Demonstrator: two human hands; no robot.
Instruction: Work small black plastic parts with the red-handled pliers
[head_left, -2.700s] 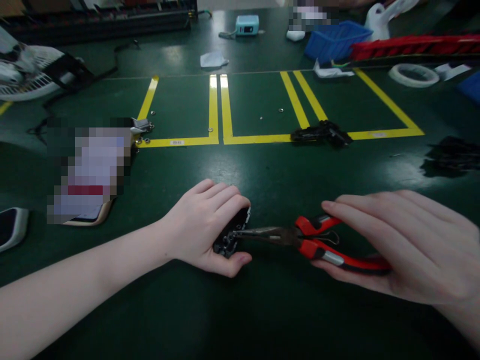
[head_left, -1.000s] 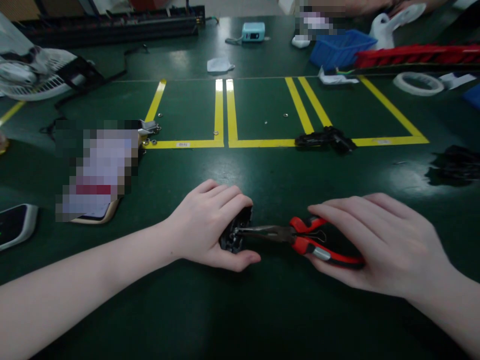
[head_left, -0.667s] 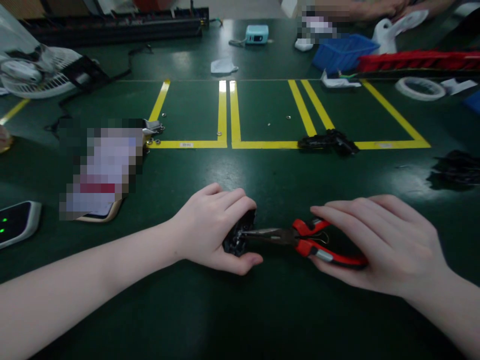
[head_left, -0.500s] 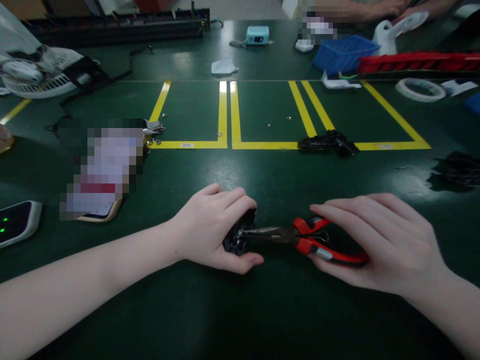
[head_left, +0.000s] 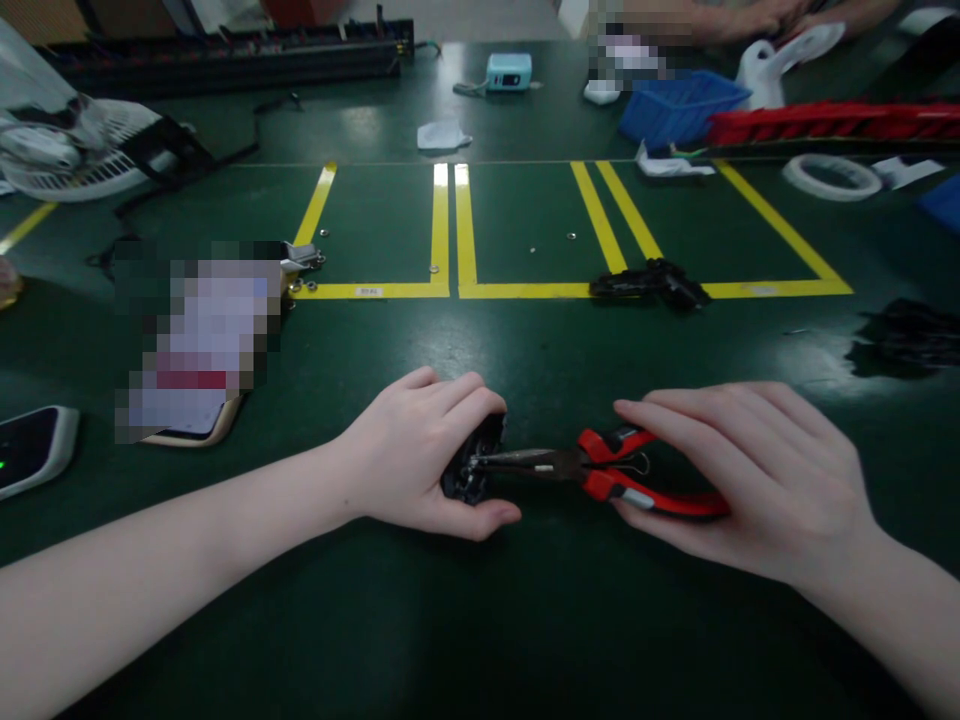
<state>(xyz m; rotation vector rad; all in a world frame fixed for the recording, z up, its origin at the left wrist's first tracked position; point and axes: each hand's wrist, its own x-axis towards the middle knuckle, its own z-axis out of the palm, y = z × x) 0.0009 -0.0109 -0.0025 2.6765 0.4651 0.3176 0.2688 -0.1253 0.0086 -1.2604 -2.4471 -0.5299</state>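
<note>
My left hand (head_left: 420, 455) is wrapped round a small black part (head_left: 471, 467) and holds it down on the green table (head_left: 480, 620). My right hand (head_left: 750, 480) grips the red handles of long-nose pliers (head_left: 600, 472). The pliers' thin jaws reach left into the black part, just under my left fingertips. Most of the black part is hidden by my fingers.
Yellow tape lines (head_left: 450, 230) mark boxes on the table beyond my hands. A black part (head_left: 649, 282) lies on the line, with another dark pile (head_left: 904, 340) at the right. Two phones (head_left: 30, 450) lie at the left, with a fan (head_left: 67, 150) behind. A blue bin (head_left: 679, 105), a red tray (head_left: 825, 118) and a tape roll (head_left: 831, 176) stand far right.
My right hand has drawn in closer to the left hand with the pliers and closed round the handles. The jaws stay in the black part. The view has shifted slightly.
</note>
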